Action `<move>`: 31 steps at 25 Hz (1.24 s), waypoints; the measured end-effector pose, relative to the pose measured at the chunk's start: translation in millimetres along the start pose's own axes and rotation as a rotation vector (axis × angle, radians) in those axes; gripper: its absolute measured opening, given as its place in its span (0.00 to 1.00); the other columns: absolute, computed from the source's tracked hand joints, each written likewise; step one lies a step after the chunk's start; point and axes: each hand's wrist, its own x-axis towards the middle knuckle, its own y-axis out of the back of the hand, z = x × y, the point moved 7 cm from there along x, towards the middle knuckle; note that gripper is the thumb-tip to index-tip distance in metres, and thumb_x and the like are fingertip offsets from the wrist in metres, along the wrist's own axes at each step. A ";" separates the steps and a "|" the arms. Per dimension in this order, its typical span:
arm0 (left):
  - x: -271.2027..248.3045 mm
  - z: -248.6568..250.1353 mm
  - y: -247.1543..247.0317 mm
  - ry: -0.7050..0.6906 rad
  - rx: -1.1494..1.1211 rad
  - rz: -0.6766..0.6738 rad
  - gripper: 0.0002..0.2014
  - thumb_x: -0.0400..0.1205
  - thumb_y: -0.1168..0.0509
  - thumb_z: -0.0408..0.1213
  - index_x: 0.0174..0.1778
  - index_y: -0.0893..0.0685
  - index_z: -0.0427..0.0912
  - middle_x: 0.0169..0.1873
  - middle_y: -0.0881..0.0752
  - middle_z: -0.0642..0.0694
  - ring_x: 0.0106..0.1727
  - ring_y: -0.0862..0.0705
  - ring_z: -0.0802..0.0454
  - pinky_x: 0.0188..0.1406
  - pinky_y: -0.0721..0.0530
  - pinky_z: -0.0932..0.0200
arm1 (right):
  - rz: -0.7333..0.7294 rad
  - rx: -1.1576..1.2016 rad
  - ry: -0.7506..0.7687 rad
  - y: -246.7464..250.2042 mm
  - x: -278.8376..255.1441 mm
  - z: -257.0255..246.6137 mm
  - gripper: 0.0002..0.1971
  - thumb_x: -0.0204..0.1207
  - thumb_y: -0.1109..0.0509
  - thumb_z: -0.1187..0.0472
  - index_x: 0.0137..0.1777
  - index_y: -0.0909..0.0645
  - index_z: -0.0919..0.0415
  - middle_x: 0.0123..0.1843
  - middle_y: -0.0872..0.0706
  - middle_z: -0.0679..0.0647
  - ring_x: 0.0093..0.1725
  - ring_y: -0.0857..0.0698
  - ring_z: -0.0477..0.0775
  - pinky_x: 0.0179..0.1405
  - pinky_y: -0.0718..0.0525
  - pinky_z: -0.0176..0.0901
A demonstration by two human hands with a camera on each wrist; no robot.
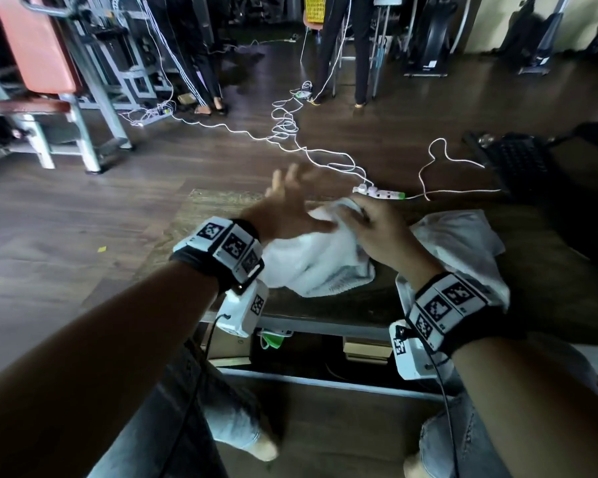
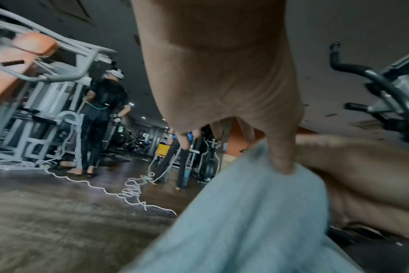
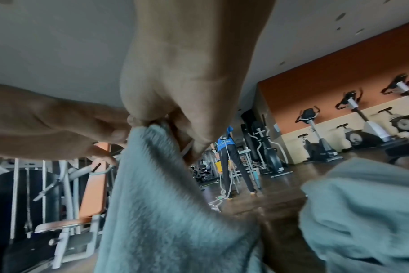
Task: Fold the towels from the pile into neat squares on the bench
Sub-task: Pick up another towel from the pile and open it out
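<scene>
A white towel (image 1: 318, 267) hangs crumpled over the wooden bench (image 1: 201, 208), lifted by its top edge. My right hand (image 1: 366, 219) pinches that top edge between thumb and fingers, as the right wrist view shows (image 3: 152, 122). My left hand (image 1: 297, 201) is beside it with fingers spread and blurred. Only its thumb (image 2: 280, 164) presses on the towel (image 2: 245, 221). The pile of white towels (image 1: 463, 243) lies to the right on the bench, behind my right wrist. It shows as a grey heap in the right wrist view (image 3: 362, 212).
A white power strip (image 1: 380, 193) lies just beyond the bench, with white cables (image 1: 283, 129) trailing over the dark floor. A gym machine with orange pads (image 1: 49, 63) stands far left. People stand at the back (image 1: 346, 46). A black object (image 1: 518, 160) sits right.
</scene>
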 end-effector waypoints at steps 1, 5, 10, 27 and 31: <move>-5.3 15.8 -9.3 -0.141 -0.044 -0.045 0.32 0.71 0.26 0.58 0.69 0.19 0.48 0.67 0.22 0.42 0.67 0.27 0.44 0.69 0.26 0.46 | -0.001 -0.009 0.029 -5.4 6.2 -5.5 0.13 0.84 0.34 0.51 0.38 0.19 0.51 0.32 0.16 0.42 0.31 0.19 0.38 0.33 0.20 0.38; -4.7 0.4 5.6 -0.127 -0.104 0.119 0.13 0.70 0.35 0.59 0.32 0.22 0.53 0.38 0.13 0.42 0.40 0.15 0.41 0.41 0.16 0.49 | -0.099 -0.156 -0.095 -4.0 12.1 8.9 0.20 0.77 0.30 0.39 0.30 0.22 0.51 0.24 0.21 0.43 0.26 0.23 0.42 0.27 0.27 0.42; -10.3 -59.0 55.3 0.161 0.024 0.290 0.11 0.75 0.32 0.51 0.37 0.25 0.49 0.41 0.18 0.43 0.43 0.20 0.43 0.38 0.25 0.53 | -0.204 -0.355 -0.229 19.9 2.8 25.6 0.17 0.70 0.21 0.42 0.42 0.13 0.57 0.40 0.09 0.49 0.43 0.11 0.50 0.42 0.18 0.44; -47.6 5.5 -23.7 0.004 -0.296 0.199 0.21 0.70 0.23 0.54 0.39 0.28 0.47 0.36 0.27 0.56 0.43 0.30 0.53 0.53 0.31 0.54 | -0.018 0.687 -0.750 -33.5 24.6 -8.5 0.07 0.80 0.40 0.57 0.44 0.23 0.56 0.35 0.17 0.54 0.33 0.17 0.52 0.36 0.18 0.42; -43.8 -27.5 -15.4 0.060 -0.462 0.250 0.14 0.78 0.26 0.42 0.33 0.22 0.40 0.25 0.25 0.53 0.26 0.30 0.62 0.29 0.32 0.64 | 0.045 0.509 -0.638 -9.4 22.0 -0.4 0.10 0.82 0.38 0.67 0.49 0.24 0.50 0.38 0.21 0.48 0.28 0.27 0.47 0.36 0.23 0.44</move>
